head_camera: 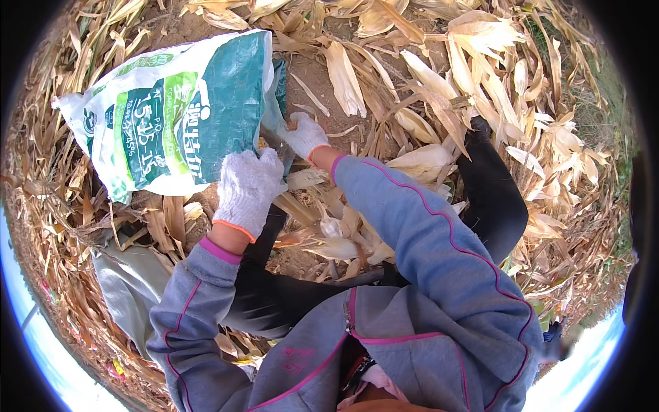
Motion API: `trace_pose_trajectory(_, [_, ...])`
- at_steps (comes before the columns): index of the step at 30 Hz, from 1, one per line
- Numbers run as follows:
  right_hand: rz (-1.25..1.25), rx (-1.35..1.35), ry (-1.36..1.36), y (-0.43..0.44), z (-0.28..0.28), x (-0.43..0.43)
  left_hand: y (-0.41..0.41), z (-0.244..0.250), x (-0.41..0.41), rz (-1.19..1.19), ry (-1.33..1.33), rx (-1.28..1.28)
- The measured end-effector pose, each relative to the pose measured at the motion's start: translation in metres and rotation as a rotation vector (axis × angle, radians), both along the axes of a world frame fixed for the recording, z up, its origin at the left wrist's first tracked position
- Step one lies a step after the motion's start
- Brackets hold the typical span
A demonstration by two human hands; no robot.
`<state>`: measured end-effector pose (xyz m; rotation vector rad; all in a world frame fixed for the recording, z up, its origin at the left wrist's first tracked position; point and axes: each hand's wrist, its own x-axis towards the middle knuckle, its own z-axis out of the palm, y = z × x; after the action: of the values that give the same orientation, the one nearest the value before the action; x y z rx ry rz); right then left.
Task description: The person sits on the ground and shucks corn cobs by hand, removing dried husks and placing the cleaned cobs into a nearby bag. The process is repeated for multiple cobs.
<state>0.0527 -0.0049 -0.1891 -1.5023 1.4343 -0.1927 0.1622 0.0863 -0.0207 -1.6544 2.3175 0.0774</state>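
A green and white woven plastic fertilizer sack (pixel 226 98) lies on its side in front of me, its printed face up and its mouth toward the right. My left hand (pixel 249 188), in a white knit glove with an orange cuff edge, grips the near side of the mouth. On the far side of that opening, my right hand (pixel 307 135), gloved the same way, pinches the rim. The mouth is held apart between the two hands. Little of the sack's inside shows, and my left fingertips are partly hidden by the plastic.
Dry corn husks (pixel 347 80) and stalks cover much of the brown soil (pixel 309 82) around me. My bent legs in black trousers (pixel 494 201) flank the work spot. A pale grey cloth or sack (pixel 128 293) lies by my left sleeve. More husks (pixel 334 247) lie between my legs.
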Motion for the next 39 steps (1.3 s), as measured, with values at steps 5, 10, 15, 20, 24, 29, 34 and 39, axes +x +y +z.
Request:
trace_pose_trajectory(5, [0.057,0.085,0.227,-0.004,-0.013,0.038,-0.016,-0.024,0.017,0.086,0.133,0.257])
trace_pose_trajectory(10, [0.401,-0.004,0.213,-0.012,-0.042,0.040,-0.002,-0.036,0.043,-0.016,0.218,-0.079])
trace_pose_trajectory(15, [0.245,0.068,0.095,-0.011,-0.004,0.064,-0.007,0.032,0.096,0.020,0.109,-0.274])
trace_pose_trajectory(20, [-0.016,-0.208,-0.904,-0.083,0.205,0.130,0.074,0.202,0.136,0.563,0.126,-0.885])
trace_pose_trajectory(24, [0.094,-0.229,-0.739,-0.146,0.303,0.103,0.037,0.267,0.096,0.245,-0.185,-0.583])
trace_pose_trajectory(29, [-0.295,0.103,-0.722,-0.175,0.167,-0.006,-0.021,0.196,0.075,0.016,0.137,-0.618])
trace_pose_trajectory(34, [-0.296,0.194,-0.433,-0.136,0.158,-0.129,-0.043,0.188,0.007,-0.078,0.216,-0.534])
trace_pose_trajectory(39, [0.202,0.165,-0.098,-0.111,0.220,-0.208,-0.033,0.200,-0.046,-0.040,0.032,-0.477])
